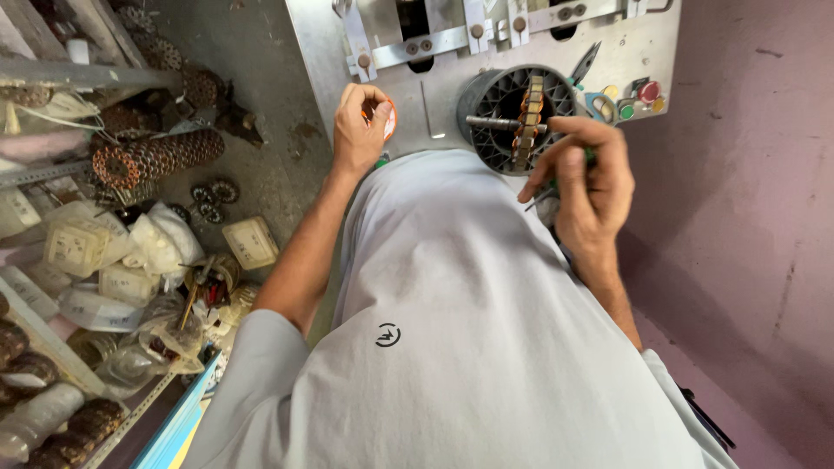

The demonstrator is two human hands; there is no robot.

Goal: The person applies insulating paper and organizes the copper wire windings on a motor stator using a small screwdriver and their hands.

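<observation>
The person's grey shirt (pixel 469 330) hides much of the metal surface (pixel 434 95), where the right hand (pixel 591 182) has its fingers closed on a green-handled tool beside the round black fan housing (pixel 499 100), and the left hand (pixel 360 126) pinches an orange-rimmed disc (pixel 390 120).

— What lies off to the left of the hands?
— Stacked copper-wound stators (pixel 148 161) and clear bags of parts (pixel 130 252).
— Beyond them, to the right?
— Coloured push buttons (pixel 638 97) on the grey machine panel (pixel 625 52).
</observation>
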